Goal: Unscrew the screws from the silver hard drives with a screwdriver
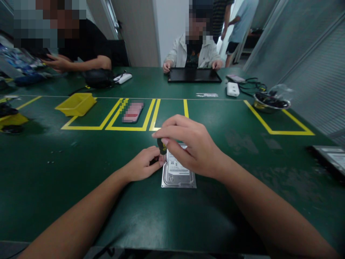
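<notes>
A silver hard drive (178, 172) with a white label lies flat on the green table (107, 187) in front of me. My right hand (192, 145) is closed in a pinch on the black and yellow handle of a small screwdriver (161, 146), held upright over the drive's left edge. My left hand (144, 164) is curled shut beside the drive, its fingertips at the lower part of the screwdriver and the drive's left rim. The screwdriver's tip is hidden by my fingers.
Yellow tape marks boxes on the table; a phone (132, 111) lies in one. A yellow bin (76, 104) sits at left, a metal bowl (271, 102) at right, a dark tray (330, 160) at the right edge. Across the table sit two people, one behind a black tray (194, 75).
</notes>
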Motion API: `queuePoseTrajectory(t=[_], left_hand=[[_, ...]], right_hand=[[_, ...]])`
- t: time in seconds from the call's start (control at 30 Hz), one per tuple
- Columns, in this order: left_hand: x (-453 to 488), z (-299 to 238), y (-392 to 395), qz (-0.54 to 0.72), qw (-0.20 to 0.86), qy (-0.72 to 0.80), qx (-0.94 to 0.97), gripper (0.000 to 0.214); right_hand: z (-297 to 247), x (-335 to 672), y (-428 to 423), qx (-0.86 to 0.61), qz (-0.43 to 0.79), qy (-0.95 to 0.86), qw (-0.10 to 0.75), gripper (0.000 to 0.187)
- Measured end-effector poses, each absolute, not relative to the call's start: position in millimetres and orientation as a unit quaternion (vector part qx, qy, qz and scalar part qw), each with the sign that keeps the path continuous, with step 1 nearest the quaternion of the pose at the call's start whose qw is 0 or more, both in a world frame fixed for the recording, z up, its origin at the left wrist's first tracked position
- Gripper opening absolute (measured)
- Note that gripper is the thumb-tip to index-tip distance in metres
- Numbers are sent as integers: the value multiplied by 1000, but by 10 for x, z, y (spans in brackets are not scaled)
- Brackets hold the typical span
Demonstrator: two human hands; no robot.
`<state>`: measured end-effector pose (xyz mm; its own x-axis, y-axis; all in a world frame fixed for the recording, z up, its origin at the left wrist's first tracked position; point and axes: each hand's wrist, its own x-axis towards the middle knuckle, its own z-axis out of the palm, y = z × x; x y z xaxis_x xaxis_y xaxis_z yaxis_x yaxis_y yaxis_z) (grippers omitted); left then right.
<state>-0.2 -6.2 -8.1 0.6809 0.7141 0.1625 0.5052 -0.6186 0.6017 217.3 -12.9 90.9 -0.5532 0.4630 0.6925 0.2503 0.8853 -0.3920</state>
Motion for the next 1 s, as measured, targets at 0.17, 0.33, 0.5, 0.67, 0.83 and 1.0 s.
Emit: queuePoseTrajectory(t=[0.17, 0.33, 0.5, 0.67, 0.83, 1.0], left_hand=[[10, -66, -64, 198, 264, 349, 877, 16], [6, -54, -66, 197, 273, 350, 874, 15], [-9, -87, -71, 194, 262, 355, 876, 14], [-12, -88, -72, 202, 247, 346, 882, 11], [-7, -58, -71, 201, 255, 340, 883, 10], [-20, -84, -73, 200, 265, 345, 878, 9]], right_hand=[[934, 2194, -140, -185, 147, -880, 412, 32], [948, 2181, -154, -206, 135, -872, 422, 18], [947, 2177, -132, -200, 132, -876, 418, 14], [960, 2204, -129, -182, 125, -888, 403, 26], [959, 2230, -147, -183, 135, -891, 393, 32], [967, 2226, -146, -189, 137, -887, 399, 26]])
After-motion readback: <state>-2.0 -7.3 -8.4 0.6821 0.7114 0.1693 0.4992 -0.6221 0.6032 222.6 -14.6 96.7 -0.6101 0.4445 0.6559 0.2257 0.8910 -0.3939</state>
